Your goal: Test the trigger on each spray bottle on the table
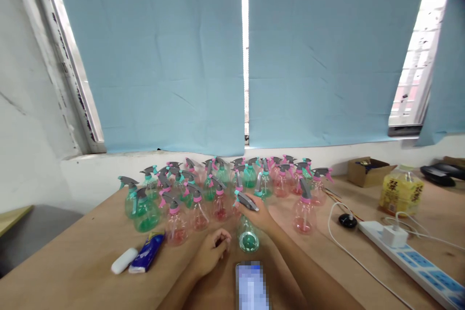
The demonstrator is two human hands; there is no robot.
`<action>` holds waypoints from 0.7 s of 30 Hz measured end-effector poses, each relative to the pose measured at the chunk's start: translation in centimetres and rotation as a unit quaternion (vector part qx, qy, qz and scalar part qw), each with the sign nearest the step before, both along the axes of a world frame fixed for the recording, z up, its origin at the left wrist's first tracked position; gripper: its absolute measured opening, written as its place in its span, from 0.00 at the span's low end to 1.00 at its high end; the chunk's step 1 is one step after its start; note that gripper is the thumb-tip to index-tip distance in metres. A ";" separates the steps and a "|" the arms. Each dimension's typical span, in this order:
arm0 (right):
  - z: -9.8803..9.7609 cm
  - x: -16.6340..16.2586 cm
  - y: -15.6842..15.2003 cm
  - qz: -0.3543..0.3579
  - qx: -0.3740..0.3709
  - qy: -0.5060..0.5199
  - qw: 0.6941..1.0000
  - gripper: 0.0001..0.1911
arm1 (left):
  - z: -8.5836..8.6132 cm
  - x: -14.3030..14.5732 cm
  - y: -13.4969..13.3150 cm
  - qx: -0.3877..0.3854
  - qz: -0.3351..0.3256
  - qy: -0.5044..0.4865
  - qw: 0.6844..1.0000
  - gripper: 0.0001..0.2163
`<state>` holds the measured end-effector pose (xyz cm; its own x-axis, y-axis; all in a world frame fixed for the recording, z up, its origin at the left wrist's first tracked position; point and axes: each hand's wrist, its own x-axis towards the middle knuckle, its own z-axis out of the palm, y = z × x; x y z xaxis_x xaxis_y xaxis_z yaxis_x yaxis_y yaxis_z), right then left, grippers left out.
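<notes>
My right hand (256, 213) is wrapped round the neck of a green spray bottle (249, 241) with a grey and turquoise trigger head. The bottle is tilted, so its round base faces me. To its left, my left hand (214, 248) hovers or rests low by the table with its fingers curled; what they hold, if anything, is hidden. Just ahead stand pink spray bottles, the closest being one pink bottle (220, 207) and another pink bottle (177, 227). A phone (251, 286) with a lit screen lies in front of me, below the held bottle.
Several more pink and green spray bottles crowd the table's back. At left lie a blue packet (148, 253) and a white rounded case (124, 260). On the right are a power strip (410, 261), cables, a black puck (348, 221), a yellow-labelled jug (401, 191) and a cardboard box (366, 174).
</notes>
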<state>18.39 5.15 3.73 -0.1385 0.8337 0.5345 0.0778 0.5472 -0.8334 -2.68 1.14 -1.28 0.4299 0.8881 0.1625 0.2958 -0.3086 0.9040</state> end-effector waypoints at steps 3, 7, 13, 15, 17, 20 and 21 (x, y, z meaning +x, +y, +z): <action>0.5 0.1 0.8 0.116 -0.042 0.047 0.991 0.15 | 0.1 0.0 0.0 -0.007 0.004 -0.002 1.000 0.13; 0.9 0.5 0.7 0.228 -0.077 0.069 0.968 0.17 | 0.1 0.1 -0.1 -0.007 -0.001 -0.004 1.000 0.14; 1.7 1.0 0.1 0.260 -0.112 0.068 0.957 0.16 | -0.1 0.0 0.1 0.005 0.004 0.013 1.000 0.13; 1.6 0.9 0.1 0.237 -0.105 0.079 0.962 0.14 | -0.2 0.0 0.2 0.008 0.002 0.011 1.000 0.13; 1.2 0.6 0.1 0.225 -0.108 0.078 0.965 0.11 | -0.4 0.0 0.2 0.009 0.001 0.009 1.000 0.12; 0.8 0.2 0.1 0.217 -0.105 0.070 0.968 0.08 | -0.4 0.0 0.2 0.009 -0.001 0.013 1.000 0.11; 0.7 0.0 0.0 0.215 -0.099 0.070 0.969 0.09 | -0.4 -0.1 0.2 0.008 -0.001 0.013 1.000 0.11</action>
<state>18.43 5.19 4.46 -0.4333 0.8030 0.4091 -0.2427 0.3332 -0.9111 -2.73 1.34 -1.70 0.4365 0.8843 0.1661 0.3188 -0.3246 0.8905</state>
